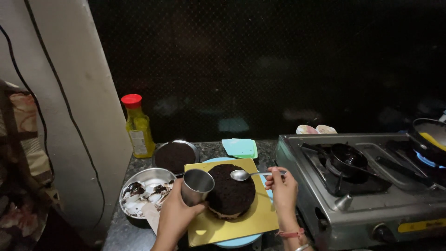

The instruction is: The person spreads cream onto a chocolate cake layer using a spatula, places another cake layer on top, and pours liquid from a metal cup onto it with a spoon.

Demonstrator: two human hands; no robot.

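Spoon [241, 175] in R fingers [274, 176], over cake [231, 191].

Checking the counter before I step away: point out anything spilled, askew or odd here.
The gold cake board sits askew on the blue turntable, corners overhanging. The steel bowl holds smeared cream and chocolate. A burner flame burns under the pan at far right. No spills visible.

Dim kitchen here, lit mostly from the front. A dark speckled wall [260, 60] fills the back, glinting faintly. To the left, a pale pillar [69, 93] with a black cable [76, 125] running down it. Below, a dark stone counter [118, 232], and a steel gas stove [367, 186] on the right, blue flame [425, 160] burning.
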